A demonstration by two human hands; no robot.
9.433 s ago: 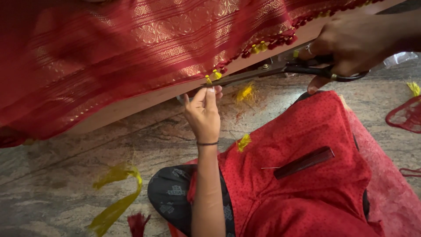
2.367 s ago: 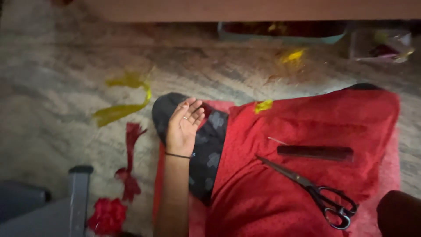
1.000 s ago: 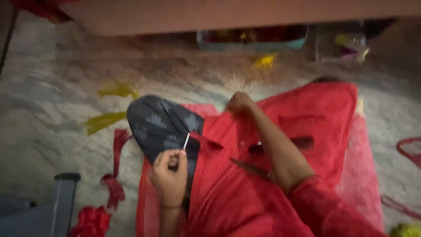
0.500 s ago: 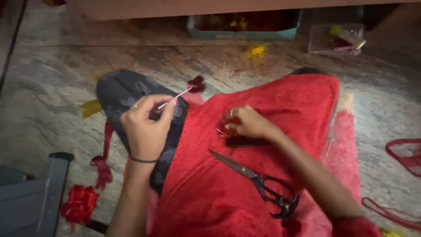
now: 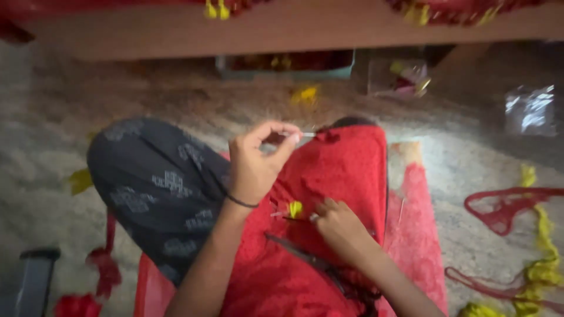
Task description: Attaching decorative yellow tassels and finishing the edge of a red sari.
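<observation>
Speckled stone floor [image 5: 470, 164], low wooden ledge [image 5: 294, 29]

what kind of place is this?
Probably a home floor used for textile handwork. The person sits on a speckled stone floor, red cloth over the lap, black-handled scissors on it. Yellow and red thread scraps lie around; the left hand pinches a thin needle-like piece.

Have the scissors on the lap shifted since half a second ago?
Cannot tell. The scissors lie on the red cloth below the right hand, much as before, but the head camera itself moved.
</observation>
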